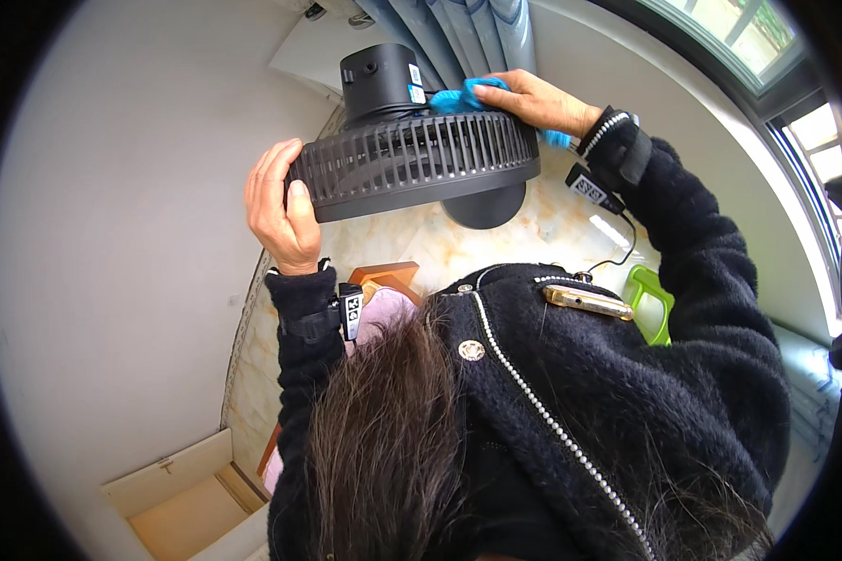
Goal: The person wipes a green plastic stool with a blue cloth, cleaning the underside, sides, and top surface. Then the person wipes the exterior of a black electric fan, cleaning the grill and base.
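A black electric fan [421, 164] with a round slatted grille is before me, its motor housing [381, 79] on the far side and its round base [485, 206] showing below the grille. My left hand [281, 210] grips the left rim of the grille, fingers on the outside and thumb toward me. On the upper right edge of the grille, my right hand [538, 101] presses a bright blue cloth [470, 96], its fingers closed over it. An end of the cloth hangs down beneath that hand.
Pale blue curtains [477, 42] hang at the back, beside a window [739, 37] on the right. A white wall [140, 187] rises on the left. Wooden furniture with a pink cover [388, 309] and a green plastic basket [662, 297] stand close to my body on the marble-patterned floor [374, 245].
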Demonstrator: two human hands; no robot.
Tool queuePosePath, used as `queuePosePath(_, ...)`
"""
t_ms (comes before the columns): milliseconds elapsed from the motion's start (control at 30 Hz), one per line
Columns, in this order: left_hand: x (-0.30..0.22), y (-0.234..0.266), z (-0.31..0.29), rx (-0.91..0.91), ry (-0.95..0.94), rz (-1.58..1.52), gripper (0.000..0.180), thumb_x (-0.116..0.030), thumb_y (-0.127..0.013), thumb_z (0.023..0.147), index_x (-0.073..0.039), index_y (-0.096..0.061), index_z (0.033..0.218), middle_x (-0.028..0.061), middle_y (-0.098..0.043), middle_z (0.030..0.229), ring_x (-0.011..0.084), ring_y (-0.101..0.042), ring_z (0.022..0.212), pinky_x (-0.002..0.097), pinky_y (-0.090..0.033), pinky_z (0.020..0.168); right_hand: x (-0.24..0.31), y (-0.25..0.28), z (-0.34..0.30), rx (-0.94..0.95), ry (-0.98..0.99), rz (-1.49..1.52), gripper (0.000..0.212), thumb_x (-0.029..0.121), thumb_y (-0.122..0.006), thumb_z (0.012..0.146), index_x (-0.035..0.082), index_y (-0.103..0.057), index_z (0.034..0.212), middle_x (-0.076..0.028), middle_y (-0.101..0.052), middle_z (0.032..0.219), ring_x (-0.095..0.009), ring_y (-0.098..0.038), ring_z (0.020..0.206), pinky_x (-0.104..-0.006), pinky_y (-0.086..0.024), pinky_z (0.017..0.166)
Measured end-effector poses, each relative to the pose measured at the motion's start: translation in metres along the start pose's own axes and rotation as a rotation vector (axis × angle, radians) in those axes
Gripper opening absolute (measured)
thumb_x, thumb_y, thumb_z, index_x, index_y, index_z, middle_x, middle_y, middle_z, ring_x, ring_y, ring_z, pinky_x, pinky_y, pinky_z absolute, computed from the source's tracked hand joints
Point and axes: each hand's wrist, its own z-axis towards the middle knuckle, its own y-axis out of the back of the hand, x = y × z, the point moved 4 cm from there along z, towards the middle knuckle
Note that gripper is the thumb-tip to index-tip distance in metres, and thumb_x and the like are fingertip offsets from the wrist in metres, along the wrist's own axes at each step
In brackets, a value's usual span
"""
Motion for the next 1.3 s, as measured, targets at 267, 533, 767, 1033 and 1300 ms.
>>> queuePosePath(267, -0.005, 0.003, -0.001, -0.032, 0.030, 0.017, 0.035, -0.014, -0.050, 0.084, 0.001, -0.070, 0.109, 0.0164, -0.071, 0.112, 0.0333, -0.065, 0.109, 0.0421, -0.046, 0.101, 0.102, -0.037, 0.009, 0.015, 0.407, -0.021, 0.052, 0.045, -0.051, 0.105, -0.004, -0.063, 0.117, -0.007, -0.062, 0.083, -0.012, -0.058, 0.080, -0.0310, -0.049, 0.074)
queuePosePath(533, -0.001, 0.001, -0.001, 0.010, -0.035, -0.019, 0.035, -0.012, -0.049, 0.082, 0.003, -0.069, 0.108, 0.0172, -0.070, 0.112, 0.0345, -0.065, 0.108, 0.0446, -0.045, 0.102, -0.051, 0.008, 0.001, 0.077, 0.028, -0.060, 0.053, 0.045, -0.054, 0.103, -0.003, -0.063, 0.123, -0.014, -0.072, 0.096, -0.015, -0.060, 0.085, -0.0341, -0.052, 0.084)
queuePosePath(767, -0.002, -0.002, -0.002, 0.020, 0.004, -0.008, 0.037, -0.011, -0.049, 0.083, 0.002, -0.068, 0.112, 0.0166, -0.070, 0.114, 0.0335, -0.063, 0.112, 0.0431, -0.045, 0.103, -0.142, 0.023, 0.019, -0.206, -0.025, -0.282, 0.042, 0.034, -0.061, 0.098, -0.004, -0.066, 0.116, -0.029, -0.069, 0.099, -0.042, -0.067, 0.093, -0.0419, -0.052, 0.087)
queuePosePath(1033, 0.000, -0.001, -0.004, -0.003, 0.006, -0.019, 0.036, -0.012, -0.049, 0.084, 0.003, -0.069, 0.110, 0.0166, -0.070, 0.113, 0.0335, -0.065, 0.110, 0.0424, -0.046, 0.101, -0.046, -0.006, 0.011, -0.022, -0.194, 0.160, 0.058, 0.051, -0.055, 0.100, -0.002, -0.068, 0.118, -0.010, -0.072, 0.098, -0.015, -0.068, 0.084, -0.0278, -0.053, 0.084)
queuePosePath(1300, -0.002, 0.000, -0.002, -0.035, 0.010, -0.011, 0.033, -0.013, -0.053, 0.084, 0.000, -0.071, 0.108, 0.0148, -0.072, 0.112, 0.0322, -0.066, 0.109, 0.0407, -0.046, 0.100, 0.106, -0.034, 0.002, -0.041, 0.251, 0.205, 0.054, 0.044, -0.057, 0.101, -0.007, -0.068, 0.116, -0.008, -0.072, 0.108, -0.012, -0.066, 0.099, -0.0271, -0.053, 0.091)
